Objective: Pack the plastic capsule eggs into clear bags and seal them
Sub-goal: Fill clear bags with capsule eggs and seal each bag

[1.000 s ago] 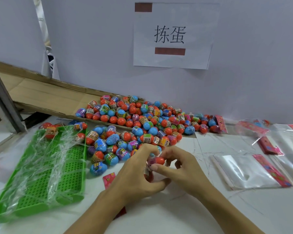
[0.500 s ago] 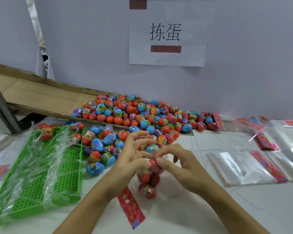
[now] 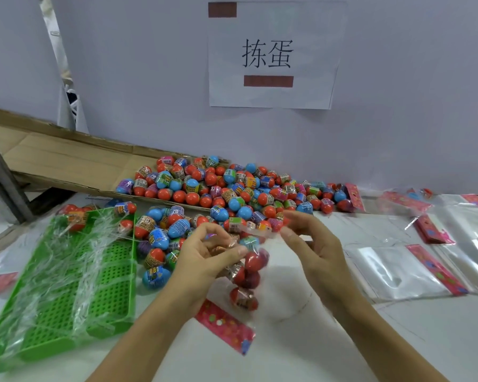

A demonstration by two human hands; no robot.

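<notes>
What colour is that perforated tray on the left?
The perforated plastic tray is bright green, seen in the head view.

Pale lilac wall (image 3: pixel 122 78) with taped paper sign (image 3: pixel 271 53) behind white table (image 3: pixel 398 340).

Clear bag (image 3: pixel 247 274): upright above table, several red capsule eggs inside, pink header strip (image 3: pixel 225 326) trailing below | loose eggs (image 3: pixel 226 188): red/blue heap behind | empty bags (image 3: pixel 398 271): flat, right

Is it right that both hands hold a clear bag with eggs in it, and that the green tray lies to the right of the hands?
Not quite. In the head view the green tray lies to the left of the hands, not the right. The rest holds: the left hand and right hand hold the clear bag with eggs in it.
</notes>
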